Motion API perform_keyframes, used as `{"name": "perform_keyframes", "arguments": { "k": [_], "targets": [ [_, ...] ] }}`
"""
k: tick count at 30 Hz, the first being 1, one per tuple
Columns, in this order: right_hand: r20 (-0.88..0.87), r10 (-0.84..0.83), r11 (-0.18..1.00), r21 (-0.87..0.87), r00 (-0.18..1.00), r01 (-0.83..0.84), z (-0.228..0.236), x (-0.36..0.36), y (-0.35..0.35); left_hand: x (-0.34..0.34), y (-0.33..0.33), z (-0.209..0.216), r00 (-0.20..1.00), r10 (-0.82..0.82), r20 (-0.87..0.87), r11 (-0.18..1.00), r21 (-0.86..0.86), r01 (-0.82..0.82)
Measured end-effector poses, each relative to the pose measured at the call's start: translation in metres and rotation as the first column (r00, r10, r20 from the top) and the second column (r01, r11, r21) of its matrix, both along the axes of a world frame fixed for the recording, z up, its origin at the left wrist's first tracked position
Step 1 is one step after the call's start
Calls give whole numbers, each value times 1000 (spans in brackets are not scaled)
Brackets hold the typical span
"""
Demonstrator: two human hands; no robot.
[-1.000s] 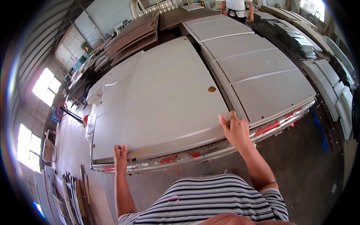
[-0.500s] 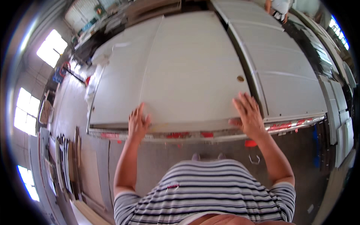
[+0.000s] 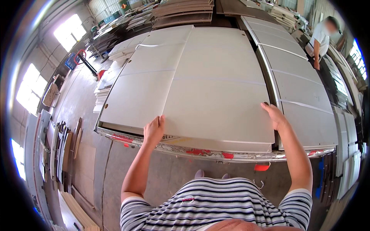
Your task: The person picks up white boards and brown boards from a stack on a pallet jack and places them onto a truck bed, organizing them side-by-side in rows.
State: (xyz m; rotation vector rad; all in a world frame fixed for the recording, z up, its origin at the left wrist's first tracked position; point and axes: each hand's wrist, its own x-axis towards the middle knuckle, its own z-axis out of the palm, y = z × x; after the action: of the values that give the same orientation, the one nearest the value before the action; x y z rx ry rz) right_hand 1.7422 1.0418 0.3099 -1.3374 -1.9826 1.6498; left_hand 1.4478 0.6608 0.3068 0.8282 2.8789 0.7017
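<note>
A large off-white panel lies uppermost on a low stack in front of me, with small round holes near its right corners. At its near left corner my left hand is closed, fingers curled over the edge. Farther along the opposite side, my right hand grips the right edge, its fingertips by the near hole. Another white panel lies against the left side, slightly lower. The panels rest on a metal frame with worn red-and-white markings.
Strapped white panels stand to the right beyond a narrow dark gap. A person is at the far right. Brown boards are piled behind. A red-handled pallet truck and leaning boards are on the left.
My hands have gone from lying spread on the panel to closing on its side edges. The view has tilted up, bringing more of the background and the other person into sight.
</note>
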Motion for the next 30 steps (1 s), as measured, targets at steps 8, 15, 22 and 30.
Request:
{"name": "perform_keyframes", "arguments": {
  "k": [8, 15, 22, 30],
  "targets": [
    [-22, 39, 995, 90, 999, -37, 4, 18, -21, 10, -40, 4, 991, -128, -25, 992, -4, 128],
    [-121, -39, 970, 232, 992, 67, 46, 17, -34, 30, -50, 7, 998, -18, -53, 1000, 12, 19],
    [135, 23, 857, 508, 991, -90, 52, -17, 37, 14, 6, 4, 971, -29, -236, 997, -82, 10],
    [542, 145, 451, 709, 828, -542, 51, -69, 22, 31, 26, -29, 857, -234, -460, 971, -160, 180]
  ]
}}
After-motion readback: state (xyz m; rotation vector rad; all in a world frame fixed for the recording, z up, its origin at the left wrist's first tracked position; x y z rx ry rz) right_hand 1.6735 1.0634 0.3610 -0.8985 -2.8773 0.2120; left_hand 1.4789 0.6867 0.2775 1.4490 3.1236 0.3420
